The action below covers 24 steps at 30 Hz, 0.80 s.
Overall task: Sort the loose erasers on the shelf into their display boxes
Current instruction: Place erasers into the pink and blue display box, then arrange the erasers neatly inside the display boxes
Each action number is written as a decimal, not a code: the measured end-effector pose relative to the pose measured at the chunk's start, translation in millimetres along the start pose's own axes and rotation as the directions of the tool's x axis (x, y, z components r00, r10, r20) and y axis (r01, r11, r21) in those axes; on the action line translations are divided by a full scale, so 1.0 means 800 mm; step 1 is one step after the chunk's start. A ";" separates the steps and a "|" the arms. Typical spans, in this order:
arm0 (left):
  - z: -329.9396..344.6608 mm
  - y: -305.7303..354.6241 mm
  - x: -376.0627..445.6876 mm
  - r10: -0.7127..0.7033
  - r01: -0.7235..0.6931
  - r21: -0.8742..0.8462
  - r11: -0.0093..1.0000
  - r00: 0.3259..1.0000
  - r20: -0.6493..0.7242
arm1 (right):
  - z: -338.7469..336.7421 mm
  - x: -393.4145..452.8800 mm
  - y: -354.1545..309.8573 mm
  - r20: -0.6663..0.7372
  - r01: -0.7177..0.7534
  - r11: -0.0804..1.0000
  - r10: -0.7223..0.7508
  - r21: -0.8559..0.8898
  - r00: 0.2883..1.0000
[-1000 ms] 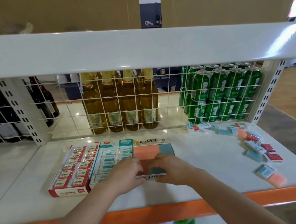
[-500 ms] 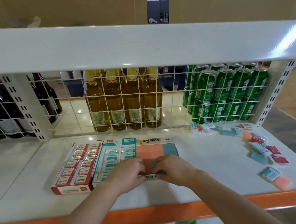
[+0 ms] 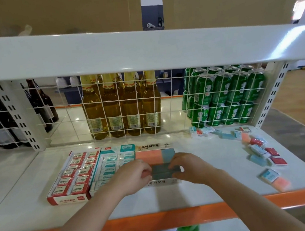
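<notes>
Three display boxes sit side by side on the white shelf (image 3: 200, 168): a red box (image 3: 68, 198) on the left, a teal box (image 3: 112, 151) in the middle and a third box (image 3: 155, 147) with Korean lettering on the right. The red box holds red-and-white wrapped erasers in two columns, about six to a column. The teal box holds teal-and-white wrapped erasers, its near part hidden by the left hand (image 3: 133, 177). The third box holds bare erasers, salmon ones (image 3: 148, 156) at the back left and grey-blue ones (image 3: 168, 154) at the back right and across the front. The loose erasers (image 3: 258, 147) lie scattered along the right side of the shelf, roughly fifteen in red, teal, pale blue and salmon, too jumbled for an exact count. Both hands rest at the front of the third box; the left hand's fingers are curled and touch the grey-blue row (image 3: 162, 169) from the left, and the right hand (image 3: 189, 168) has curled fingers pinching the same row from the right. Behind the wire grid (image 3: 66, 124) stand four yellow bottles (image 3: 121, 109) in the front row, stacked green cans (image 3: 225, 96) and several dark bottles (image 3: 41, 106).
</notes>
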<state>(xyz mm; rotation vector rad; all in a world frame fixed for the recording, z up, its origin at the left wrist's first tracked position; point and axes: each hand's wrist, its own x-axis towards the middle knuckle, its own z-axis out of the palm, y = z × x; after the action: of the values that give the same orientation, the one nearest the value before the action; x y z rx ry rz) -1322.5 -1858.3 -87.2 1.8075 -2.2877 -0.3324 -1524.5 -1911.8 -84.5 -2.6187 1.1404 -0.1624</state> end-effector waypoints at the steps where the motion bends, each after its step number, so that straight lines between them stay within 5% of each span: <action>1: 0.000 0.006 0.004 0.005 -0.005 -0.011 1.000 1.000 -0.013 | -0.005 -0.007 0.009 -0.028 -0.037 0.999 0.037 0.006 0.999; 6: 0.008 0.053 0.029 0.085 -0.085 -0.054 0.995 0.996 -0.005 | -0.018 -0.050 0.057 -0.123 -0.263 0.964 0.265 0.030 0.956; 12: 0.033 0.109 0.072 0.192 -0.187 -0.072 0.980 0.978 0.081 | -0.020 -0.104 0.115 -0.176 -0.548 0.834 0.551 0.068 0.816; 20: 0.071 0.169 0.114 0.283 -0.269 -0.098 0.958 0.942 0.181 | -0.030 -0.174 0.170 -0.181 -0.770 0.627 0.776 0.119 0.604; 24: 0.084 0.186 0.128 0.290 -0.275 -0.098 0.956 0.933 0.211 | -0.036 -0.189 0.180 -0.189 -0.787 0.615 0.780 0.053 0.597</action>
<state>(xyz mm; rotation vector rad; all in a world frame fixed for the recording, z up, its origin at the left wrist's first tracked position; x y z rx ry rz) -1503.9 -1921.4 -104.2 1.4431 -2.6107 -0.5798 -1734.3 -1900.6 -98.8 -1.8781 2.2663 -0.2065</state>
